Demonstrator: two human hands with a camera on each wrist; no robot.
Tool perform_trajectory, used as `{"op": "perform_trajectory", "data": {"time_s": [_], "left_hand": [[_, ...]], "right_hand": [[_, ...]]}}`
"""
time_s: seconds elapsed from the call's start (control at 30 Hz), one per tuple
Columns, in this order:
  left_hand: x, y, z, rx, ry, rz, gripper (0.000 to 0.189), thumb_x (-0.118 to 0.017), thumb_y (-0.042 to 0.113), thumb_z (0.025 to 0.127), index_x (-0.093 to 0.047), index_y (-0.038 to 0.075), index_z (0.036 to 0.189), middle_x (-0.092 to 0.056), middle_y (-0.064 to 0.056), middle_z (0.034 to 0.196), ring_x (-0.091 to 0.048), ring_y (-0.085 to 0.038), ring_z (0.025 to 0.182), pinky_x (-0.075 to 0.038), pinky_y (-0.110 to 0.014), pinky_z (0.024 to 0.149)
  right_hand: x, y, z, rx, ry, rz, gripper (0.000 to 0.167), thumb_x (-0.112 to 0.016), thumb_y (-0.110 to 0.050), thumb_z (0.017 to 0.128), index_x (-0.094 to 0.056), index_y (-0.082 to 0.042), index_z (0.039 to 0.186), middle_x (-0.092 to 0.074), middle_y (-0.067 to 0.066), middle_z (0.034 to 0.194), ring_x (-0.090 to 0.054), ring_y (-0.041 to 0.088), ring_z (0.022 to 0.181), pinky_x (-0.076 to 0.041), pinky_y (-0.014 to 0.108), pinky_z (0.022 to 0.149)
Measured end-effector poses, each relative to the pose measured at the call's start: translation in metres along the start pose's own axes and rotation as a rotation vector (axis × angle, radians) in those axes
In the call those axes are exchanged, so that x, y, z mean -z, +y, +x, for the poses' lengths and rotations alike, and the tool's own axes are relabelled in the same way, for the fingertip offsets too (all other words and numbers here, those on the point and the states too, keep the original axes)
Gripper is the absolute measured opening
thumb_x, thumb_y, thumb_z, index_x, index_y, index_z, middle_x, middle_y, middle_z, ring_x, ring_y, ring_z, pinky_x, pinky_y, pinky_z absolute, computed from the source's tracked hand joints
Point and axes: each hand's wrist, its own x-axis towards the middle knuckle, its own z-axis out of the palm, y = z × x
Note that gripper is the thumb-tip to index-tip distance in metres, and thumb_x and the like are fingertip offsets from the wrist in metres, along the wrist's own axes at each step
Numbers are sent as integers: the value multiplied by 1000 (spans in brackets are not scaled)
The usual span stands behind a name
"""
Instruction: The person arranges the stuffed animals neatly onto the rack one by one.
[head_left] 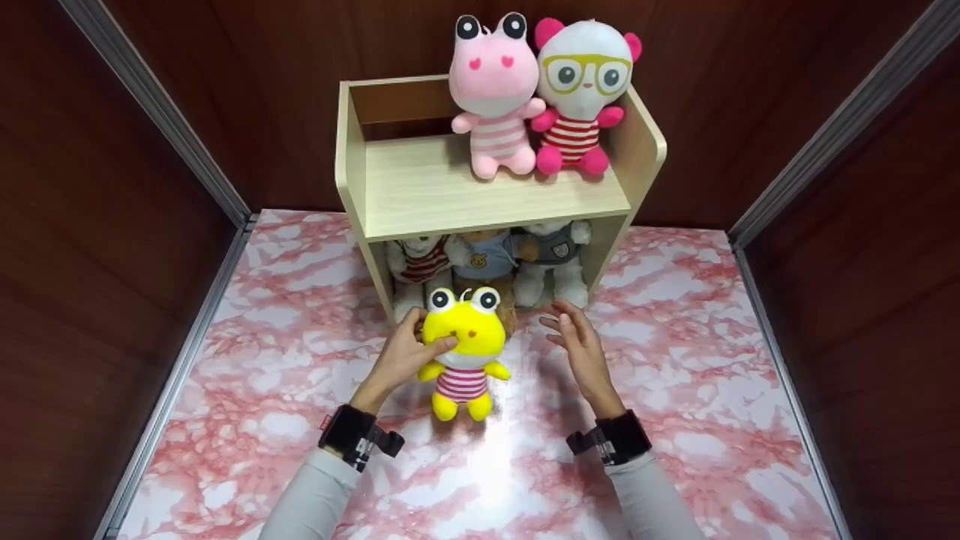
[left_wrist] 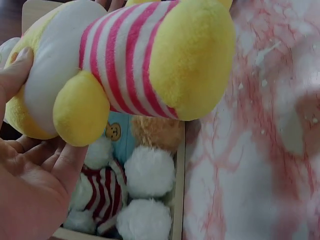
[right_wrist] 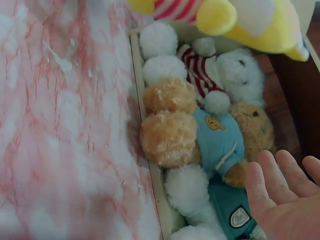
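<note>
A yellow frog plush toy [head_left: 469,334] with big round eyes and a pink-and-white striped body hangs in front of the shelf. My left hand [head_left: 405,352] grips its head from the side, thumb across the face near the nostrils. In the left wrist view the frog plush toy [left_wrist: 120,60] lies across the picture, its white cheek between thumb and fingers. My right hand [head_left: 581,349] is held apart from the toy at the right, holding nothing. The right wrist view shows that hand's fingers [right_wrist: 282,175] relaxed and spread, above the teddy bears in the lower compartment.
A pale wooden shelf [head_left: 480,202] stands at the back. On its upper board sit a pink frog plush toy [head_left: 495,97] and a panda plush toy [head_left: 585,97] with yellow glasses, at the right. Below are three teddy bears, the middle one in a blue shirt [right_wrist: 217,135]. The floor [head_left: 300,420] is marbled pink.
</note>
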Motion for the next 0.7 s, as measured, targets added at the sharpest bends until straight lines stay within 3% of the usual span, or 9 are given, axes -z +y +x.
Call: {"op": "perform_trajectory", "data": {"time_s": [0.2, 0.43, 0.7], "left_hand": [[-15, 6, 3, -24, 21, 47, 52, -87, 39, 84, -57, 9, 114, -68, -9, 104, -65, -23, 94, -53, -36, 82], [-25, 11, 7, -40, 47, 67, 49, -86, 39, 85, -58, 9, 111, -68, -8, 101, -64, -23, 90, -53, -35, 79], [-33, 12, 10, -92, 55, 37, 44, -86, 34, 86, -59, 7, 108, -67, -8, 97, -63, -21, 87, -53, -35, 76]], "right_hand": [[-13, -2, 0, 16, -22, -14, 43, -44, -16, 112, -46, 4, 150, -54, 29, 144, -59, 43, 127, -52, 46, 101], [-27, -4, 0, 38, -73, -9, 43, -46, -16, 111, -47, 5, 148, -54, 29, 144, -58, 40, 127, -52, 49, 102], [-38, -6, 1, -1, -85, -20, 44, -52, -9, 108, -48, 5, 149, -53, 23, 148, -53, 31, 133, -48, 29, 105]]}}
